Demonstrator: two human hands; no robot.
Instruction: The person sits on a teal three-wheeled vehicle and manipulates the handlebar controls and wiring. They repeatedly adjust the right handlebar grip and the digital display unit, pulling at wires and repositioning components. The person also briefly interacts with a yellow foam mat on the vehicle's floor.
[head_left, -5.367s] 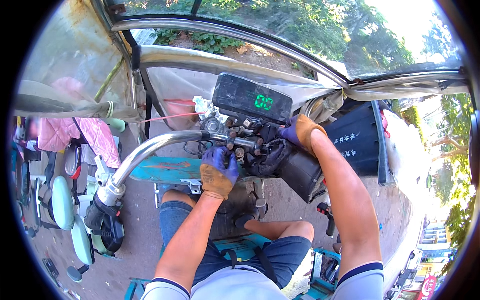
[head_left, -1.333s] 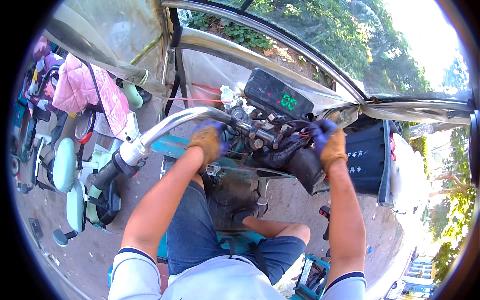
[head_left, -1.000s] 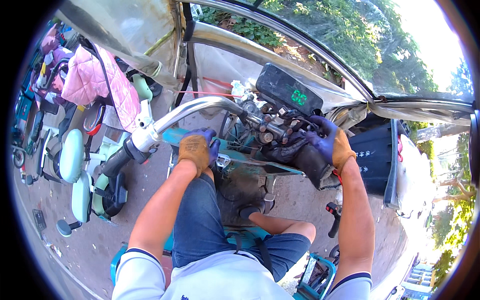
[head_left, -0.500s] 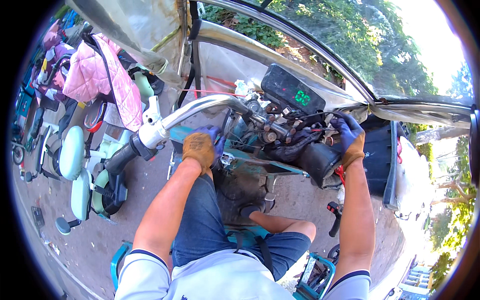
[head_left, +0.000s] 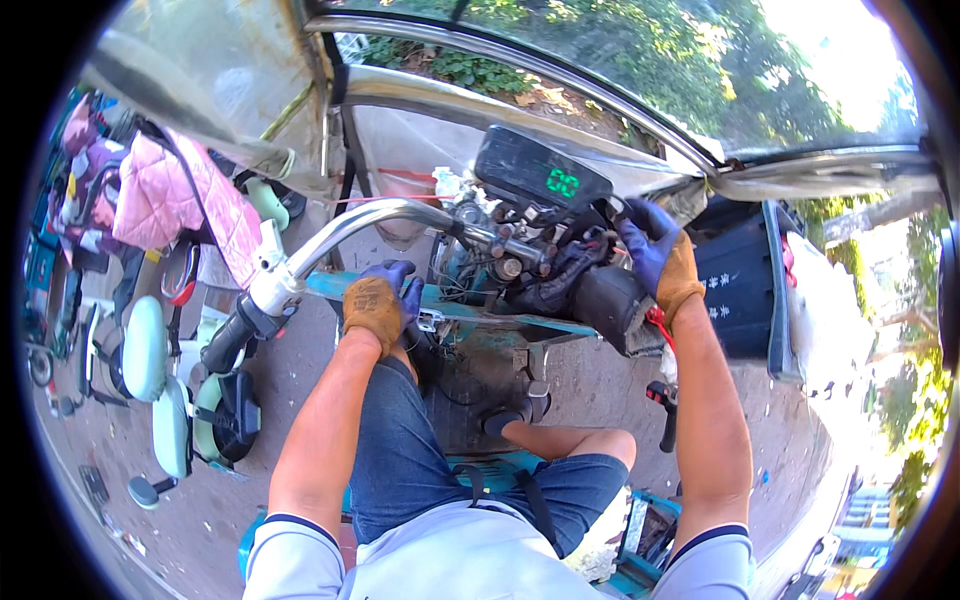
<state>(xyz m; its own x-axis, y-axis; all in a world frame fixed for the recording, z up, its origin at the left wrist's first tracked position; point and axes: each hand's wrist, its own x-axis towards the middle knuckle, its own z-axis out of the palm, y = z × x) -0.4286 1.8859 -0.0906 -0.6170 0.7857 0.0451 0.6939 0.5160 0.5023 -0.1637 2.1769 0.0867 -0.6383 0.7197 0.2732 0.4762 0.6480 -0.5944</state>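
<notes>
Both my hands wear purple gloves with brown cuffs and backs. My left hand (head_left: 382,300) hovers by the left end of the teal crossbar (head_left: 470,312), thumb and fingers apart, nothing visible in it. My right hand (head_left: 660,250) curls its fingers at the right corner of the black display unit (head_left: 540,172), which shows green lit digits. What lies between those fingertips is too small to make out. Below the display, exposed wires and fittings crowd the middle of the chrome handlebar (head_left: 385,212). A padded black sleeve (head_left: 608,305) covers the right-hand part, under my right hand.
The left black handlebar grip (head_left: 232,342) sticks out toward me. A windshield frame (head_left: 560,80) spans the front. At the right stands a black bin (head_left: 735,300). Parked scooters, one with a pink quilted cover (head_left: 170,200), line the left. A red tie (head_left: 660,325) hangs by the sleeve.
My right hand has shifted left and up toward the display's corner; the black cable seen by its fingers earlier no longer shows clearly. My view has turned slightly, sliding the scene left.
</notes>
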